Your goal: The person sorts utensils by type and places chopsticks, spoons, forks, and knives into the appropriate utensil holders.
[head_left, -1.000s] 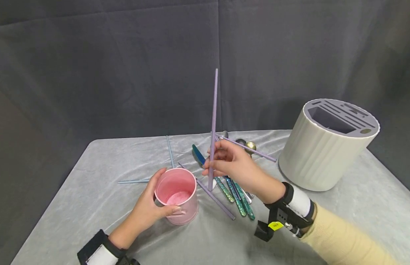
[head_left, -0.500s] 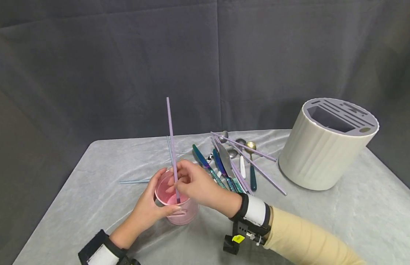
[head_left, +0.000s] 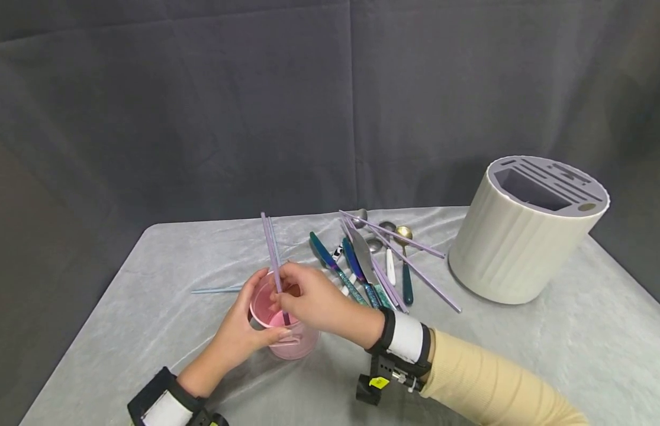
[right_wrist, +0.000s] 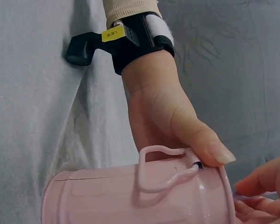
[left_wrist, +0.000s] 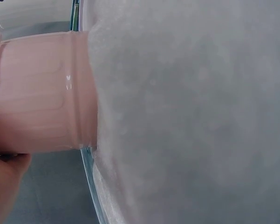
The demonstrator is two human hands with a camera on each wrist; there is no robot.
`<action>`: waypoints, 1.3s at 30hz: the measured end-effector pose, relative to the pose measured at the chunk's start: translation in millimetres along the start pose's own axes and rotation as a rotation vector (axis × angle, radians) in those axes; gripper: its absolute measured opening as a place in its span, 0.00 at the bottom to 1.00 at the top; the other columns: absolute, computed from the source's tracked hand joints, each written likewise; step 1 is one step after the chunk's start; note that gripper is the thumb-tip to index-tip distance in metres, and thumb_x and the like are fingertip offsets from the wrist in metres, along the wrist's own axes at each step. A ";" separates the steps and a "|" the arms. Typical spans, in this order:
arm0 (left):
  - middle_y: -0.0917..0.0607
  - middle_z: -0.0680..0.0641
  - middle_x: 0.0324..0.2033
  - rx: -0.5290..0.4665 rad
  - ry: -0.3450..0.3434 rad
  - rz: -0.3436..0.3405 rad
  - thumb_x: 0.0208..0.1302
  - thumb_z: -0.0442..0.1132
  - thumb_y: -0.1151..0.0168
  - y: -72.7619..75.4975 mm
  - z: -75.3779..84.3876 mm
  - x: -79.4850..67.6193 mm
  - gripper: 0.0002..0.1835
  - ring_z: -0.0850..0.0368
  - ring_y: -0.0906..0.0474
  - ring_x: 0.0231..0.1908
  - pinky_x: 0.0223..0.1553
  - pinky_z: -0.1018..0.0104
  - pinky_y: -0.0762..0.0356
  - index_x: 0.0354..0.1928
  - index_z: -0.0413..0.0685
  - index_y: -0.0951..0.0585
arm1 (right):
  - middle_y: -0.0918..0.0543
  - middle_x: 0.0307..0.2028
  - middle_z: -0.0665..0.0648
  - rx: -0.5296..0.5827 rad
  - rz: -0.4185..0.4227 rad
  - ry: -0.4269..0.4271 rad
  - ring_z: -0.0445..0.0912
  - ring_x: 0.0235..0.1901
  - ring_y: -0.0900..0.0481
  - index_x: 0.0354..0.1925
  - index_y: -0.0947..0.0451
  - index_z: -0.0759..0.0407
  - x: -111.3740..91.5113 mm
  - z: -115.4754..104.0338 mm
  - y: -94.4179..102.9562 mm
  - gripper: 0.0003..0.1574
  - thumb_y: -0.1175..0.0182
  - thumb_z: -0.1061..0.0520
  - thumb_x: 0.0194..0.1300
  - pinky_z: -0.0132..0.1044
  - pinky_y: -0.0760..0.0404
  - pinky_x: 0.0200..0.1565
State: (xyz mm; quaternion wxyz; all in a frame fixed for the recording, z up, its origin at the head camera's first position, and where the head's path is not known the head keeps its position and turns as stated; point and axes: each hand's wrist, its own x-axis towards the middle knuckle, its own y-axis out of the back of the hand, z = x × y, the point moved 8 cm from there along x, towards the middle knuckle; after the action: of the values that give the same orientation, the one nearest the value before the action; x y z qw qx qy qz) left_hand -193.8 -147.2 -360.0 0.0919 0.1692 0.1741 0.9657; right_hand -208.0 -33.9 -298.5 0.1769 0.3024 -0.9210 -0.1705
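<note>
In the head view my left hand grips a pink metal cup by its side, thumb along the near rim. My right hand pinches a purple chopstick, whose lower end is inside the cup while the upper part leans left above the rim. The right wrist view shows the cup with a small wire handle, my left hand behind it and my right fingers at its mouth. Only the cup's side and a bit of hand show in the left wrist view.
Right of the cup lies a loose pile of knives, spoons and purple chopsticks. Pale blue chopsticks lie behind and left of the cup. A white ribbed utensil holder with a slotted top stands far right on the grey cloth.
My right hand has carried the purple chopstick left from above the cutlery to the cup, then the chopstick's top has come down lower. My left hand has stayed on the cup.
</note>
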 end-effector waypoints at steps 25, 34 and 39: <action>0.28 0.34 0.60 -0.011 0.036 0.022 0.43 0.31 0.22 -2.9 -4.0 -0.4 0.55 0.40 0.31 0.58 0.57 0.59 0.29 0.71 0.34 0.45 | 0.24 0.56 0.74 0.087 0.276 -0.068 0.61 0.55 0.23 0.60 0.34 0.81 -24.9 24.9 58.6 0.26 0.46 0.74 0.64 0.43 0.24 0.54; 0.29 0.35 0.61 -0.019 0.050 0.025 0.42 0.29 0.22 -1.1 -1.5 -1.4 0.55 0.41 0.32 0.58 0.57 0.57 0.28 0.72 0.37 0.45 | 0.21 0.48 0.72 -0.104 0.374 -0.189 0.61 0.49 0.21 0.55 0.29 0.79 -58.9 78.9 114.2 0.20 0.44 0.72 0.64 0.45 0.21 0.49; 0.28 0.35 0.60 -0.012 0.050 0.025 0.42 0.30 0.22 -2.7 -1.3 -1.1 0.56 0.42 0.32 0.59 0.57 0.53 0.29 0.72 0.38 0.45 | 0.21 0.45 0.73 -0.332 0.424 -0.250 0.63 0.45 0.21 0.52 0.28 0.79 -79.9 110.1 143.5 0.21 0.42 0.72 0.60 0.52 0.22 0.47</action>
State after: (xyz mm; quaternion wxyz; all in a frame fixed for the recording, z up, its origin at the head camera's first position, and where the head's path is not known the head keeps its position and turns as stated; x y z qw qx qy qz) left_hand -193.0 -145.4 -362.4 0.0765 0.1467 0.1683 0.9718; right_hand -266.2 147.2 -352.6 0.1405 0.0469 -0.9378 -0.3140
